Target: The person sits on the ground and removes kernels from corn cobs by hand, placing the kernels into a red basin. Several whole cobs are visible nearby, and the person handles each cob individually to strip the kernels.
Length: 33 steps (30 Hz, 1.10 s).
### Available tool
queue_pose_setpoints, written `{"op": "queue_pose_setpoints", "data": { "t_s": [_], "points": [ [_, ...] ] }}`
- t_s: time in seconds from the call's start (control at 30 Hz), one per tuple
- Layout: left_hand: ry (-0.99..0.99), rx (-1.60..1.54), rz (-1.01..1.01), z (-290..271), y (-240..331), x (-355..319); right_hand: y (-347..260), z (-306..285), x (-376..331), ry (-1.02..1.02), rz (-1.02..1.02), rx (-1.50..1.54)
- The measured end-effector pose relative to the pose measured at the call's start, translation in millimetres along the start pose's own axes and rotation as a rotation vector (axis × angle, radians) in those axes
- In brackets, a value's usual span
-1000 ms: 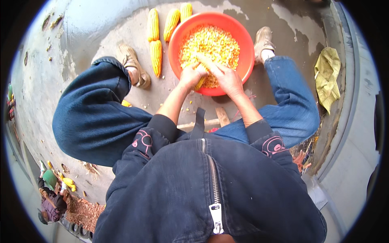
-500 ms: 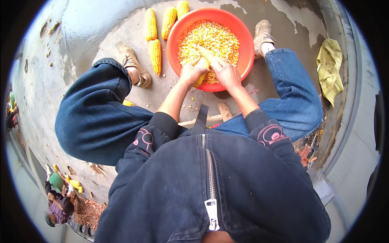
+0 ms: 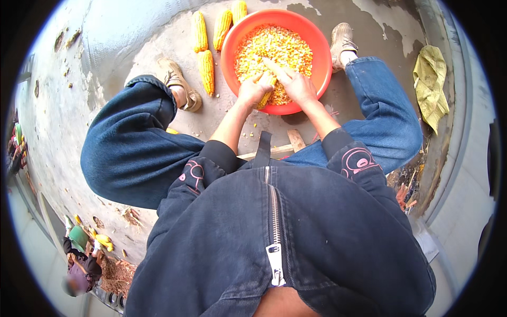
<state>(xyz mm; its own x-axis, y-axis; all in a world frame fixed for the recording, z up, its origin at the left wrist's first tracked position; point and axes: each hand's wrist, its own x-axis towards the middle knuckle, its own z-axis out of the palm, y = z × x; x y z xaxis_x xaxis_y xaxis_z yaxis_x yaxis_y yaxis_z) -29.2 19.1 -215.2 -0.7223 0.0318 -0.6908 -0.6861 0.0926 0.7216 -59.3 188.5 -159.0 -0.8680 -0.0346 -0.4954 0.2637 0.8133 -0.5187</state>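
Note:
An ear of corn [image 3: 266, 96] is held in my left hand [image 3: 252, 92], its yellow kernels partly showing between the fingers. My right hand [image 3: 299, 87] is closed right against it, gripping a pale, long piece that looks like a stripped corn cob [image 3: 273, 67]. Both hands are over the near part of a red basin [image 3: 321, 62], which holds many loose yellow kernels [image 3: 277, 45]. The fingers hide much of the ear and of the pale piece.
Several whole ears [image 3: 206, 72] lie left of the basin. My shoes [image 3: 179, 84] flank it. A yellow-green sack [image 3: 429, 84] lies at the right, and a wooden piece [image 3: 296, 139] sits near my lap. Another person [image 3: 82, 267] sits by a green container [image 3: 78, 238] at the lower left.
Both hands stay together over the basin, and the pale piece has shifted slightly against the ear. The whole view has moved a little.

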Motion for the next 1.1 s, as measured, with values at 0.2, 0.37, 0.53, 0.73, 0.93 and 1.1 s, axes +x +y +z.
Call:
{"op": "queue_pose_setpoints", "data": {
  "t_s": [0.2, 0.37, 0.53, 0.73, 0.93, 1.1],
  "points": [
    [-0.009, -0.055, -0.020, 0, 5, -2, -39, -38, -44, -0.140, 0.083, 0.133],
    [-0.108, 0.037, 0.026, -8, 24, -27, -40, -39, -21, -0.145, 0.174, 0.010],
    [-0.178, -0.013, 0.041, -13, 22, -31, -12, -24, -21, -0.153, 0.015, 0.080],
    [-0.201, -0.070, 0.001, -15, 30, -32, -23, -20, -24, -0.062, 0.105, -0.142],
    [-0.175, 0.020, 0.036, -12, 28, -37, 10, -14, -10, -0.088, -0.031, 0.006],
    [-0.168, -0.081, 0.035, -13, 19, -24, -16, -12, -28, -0.060, 0.049, -0.131]
  ]
}}
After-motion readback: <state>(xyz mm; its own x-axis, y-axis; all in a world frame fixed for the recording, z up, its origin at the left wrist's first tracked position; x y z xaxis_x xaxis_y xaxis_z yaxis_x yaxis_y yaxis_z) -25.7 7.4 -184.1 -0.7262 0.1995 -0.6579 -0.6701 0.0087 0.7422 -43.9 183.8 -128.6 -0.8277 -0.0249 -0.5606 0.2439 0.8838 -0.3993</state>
